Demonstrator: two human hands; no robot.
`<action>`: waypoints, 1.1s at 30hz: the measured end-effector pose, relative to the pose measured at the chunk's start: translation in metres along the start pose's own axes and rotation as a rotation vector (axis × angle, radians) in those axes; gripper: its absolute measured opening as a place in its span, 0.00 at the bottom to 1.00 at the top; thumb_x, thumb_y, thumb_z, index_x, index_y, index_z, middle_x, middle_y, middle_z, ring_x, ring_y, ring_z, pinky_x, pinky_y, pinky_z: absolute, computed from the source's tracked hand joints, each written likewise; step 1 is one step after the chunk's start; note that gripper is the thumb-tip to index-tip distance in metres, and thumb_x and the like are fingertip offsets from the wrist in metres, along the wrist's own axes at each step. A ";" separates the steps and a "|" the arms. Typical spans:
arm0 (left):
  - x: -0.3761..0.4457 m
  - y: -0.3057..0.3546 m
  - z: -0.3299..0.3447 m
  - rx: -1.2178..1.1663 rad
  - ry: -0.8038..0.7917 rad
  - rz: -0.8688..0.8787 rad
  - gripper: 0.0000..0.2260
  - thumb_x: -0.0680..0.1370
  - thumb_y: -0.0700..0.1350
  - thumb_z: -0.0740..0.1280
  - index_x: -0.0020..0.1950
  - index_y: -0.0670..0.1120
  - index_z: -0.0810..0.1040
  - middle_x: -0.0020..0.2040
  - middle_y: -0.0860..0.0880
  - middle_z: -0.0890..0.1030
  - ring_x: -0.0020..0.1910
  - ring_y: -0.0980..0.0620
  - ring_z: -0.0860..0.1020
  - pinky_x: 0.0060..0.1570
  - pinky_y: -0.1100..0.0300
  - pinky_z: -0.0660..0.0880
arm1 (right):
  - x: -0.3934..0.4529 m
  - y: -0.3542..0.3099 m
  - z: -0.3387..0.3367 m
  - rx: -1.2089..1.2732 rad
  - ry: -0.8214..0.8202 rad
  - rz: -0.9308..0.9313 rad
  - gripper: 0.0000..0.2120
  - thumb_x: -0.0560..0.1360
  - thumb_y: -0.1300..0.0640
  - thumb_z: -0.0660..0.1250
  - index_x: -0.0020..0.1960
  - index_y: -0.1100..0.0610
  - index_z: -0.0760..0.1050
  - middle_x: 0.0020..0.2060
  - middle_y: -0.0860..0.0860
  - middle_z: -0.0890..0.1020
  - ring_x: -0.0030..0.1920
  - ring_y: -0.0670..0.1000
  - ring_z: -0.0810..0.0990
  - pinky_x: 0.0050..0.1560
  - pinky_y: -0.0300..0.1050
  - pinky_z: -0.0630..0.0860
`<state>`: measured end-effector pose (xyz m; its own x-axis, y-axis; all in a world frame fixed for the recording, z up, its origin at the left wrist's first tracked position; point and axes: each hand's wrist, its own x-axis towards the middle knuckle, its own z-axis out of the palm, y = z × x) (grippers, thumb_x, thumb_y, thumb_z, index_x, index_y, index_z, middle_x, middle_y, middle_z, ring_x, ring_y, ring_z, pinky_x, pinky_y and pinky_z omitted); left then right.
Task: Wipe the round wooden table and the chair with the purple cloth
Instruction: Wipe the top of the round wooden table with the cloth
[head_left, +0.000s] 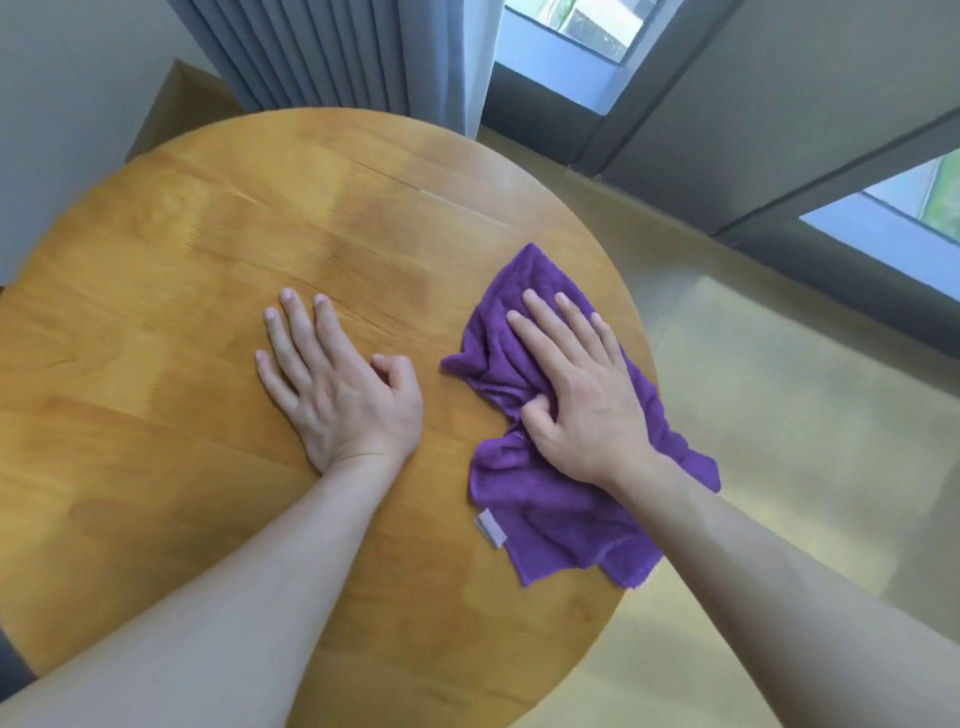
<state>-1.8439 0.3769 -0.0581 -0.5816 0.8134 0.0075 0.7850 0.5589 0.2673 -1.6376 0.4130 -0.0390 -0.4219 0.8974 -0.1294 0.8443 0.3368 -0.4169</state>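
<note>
Right hand (582, 395) flat on cloth (550, 499) at table (182, 270) right edge, thumb bunching a fold; left hand (337, 384) flat on wood, holding nothing

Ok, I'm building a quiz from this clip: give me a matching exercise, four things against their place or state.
Things:
1. left hand
2. right hand
3. purple cloth
4. curtain

Places or states:
A. hangs beyond the table's far edge
B. flat on bare wood
C. crumpled, overhanging the round wooden table at its right edge
D. pressing down on fabric

Pairs: 1-B, 2-D, 3-C, 4-A
</note>
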 end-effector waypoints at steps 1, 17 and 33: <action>0.000 0.000 0.000 -0.003 -0.003 0.001 0.34 0.73 0.47 0.59 0.79 0.39 0.62 0.83 0.39 0.58 0.83 0.40 0.53 0.80 0.39 0.48 | -0.001 0.008 -0.003 0.005 0.021 0.021 0.37 0.70 0.56 0.60 0.80 0.51 0.64 0.80 0.46 0.61 0.82 0.51 0.53 0.80 0.57 0.51; -0.008 -0.009 -0.006 -0.083 -0.219 0.886 0.38 0.69 0.50 0.64 0.80 0.43 0.66 0.82 0.44 0.62 0.82 0.45 0.58 0.80 0.38 0.51 | -0.014 -0.010 0.006 -0.116 0.045 0.018 0.37 0.70 0.52 0.60 0.80 0.54 0.63 0.81 0.52 0.61 0.81 0.56 0.56 0.79 0.59 0.54; -0.003 -0.003 -0.009 -0.034 -0.281 0.842 0.33 0.70 0.48 0.62 0.77 0.43 0.70 0.80 0.46 0.66 0.81 0.44 0.62 0.79 0.41 0.56 | -0.057 -0.004 0.009 -0.180 -0.099 -0.191 0.39 0.70 0.51 0.60 0.81 0.54 0.61 0.82 0.52 0.58 0.82 0.56 0.53 0.78 0.62 0.54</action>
<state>-1.8465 0.3718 -0.0498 0.2634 0.9644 -0.0210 0.9195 -0.2444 0.3080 -1.6204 0.3581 -0.0382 -0.6016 0.7836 -0.1553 0.7879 0.5500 -0.2770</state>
